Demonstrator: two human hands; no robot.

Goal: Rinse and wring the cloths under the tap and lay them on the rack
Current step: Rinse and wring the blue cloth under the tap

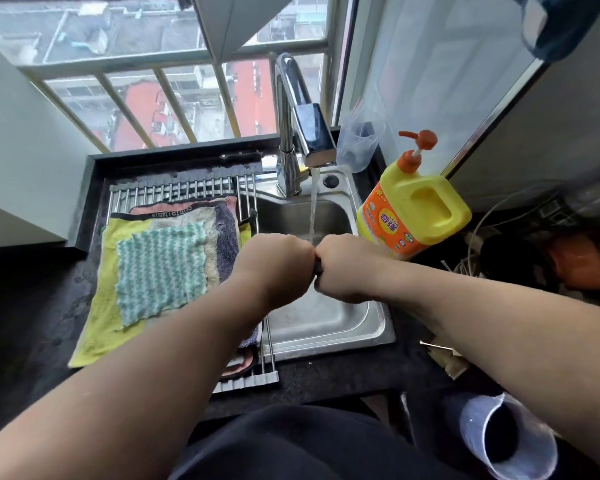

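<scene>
My left hand (pixel 278 265) and my right hand (pixel 343 268) are fists pressed together over the steel sink (pixel 326 323), both clenched on a dark cloth (pixel 317 266) of which only a sliver shows between them. Water runs from the chrome tap (pixel 302 133) just behind my hands. On the roll-up rack (pixel 174 192) at the left lie several cloths: a green-and-white wavy one (pixel 160 268) on top of a yellow one (pixel 101 317), with a grey one (pixel 226 233) and a pink one (pixel 187 206) beneath.
A yellow dish-soap bottle (pixel 413 216) with an orange pump stands at the sink's right edge. A clear plastic bag (pixel 359 140) sits behind the tap. Wires and dark clutter (pixel 534 251) fill the right counter. A bin (pixel 499 441) stands at the lower right. Window bars run behind.
</scene>
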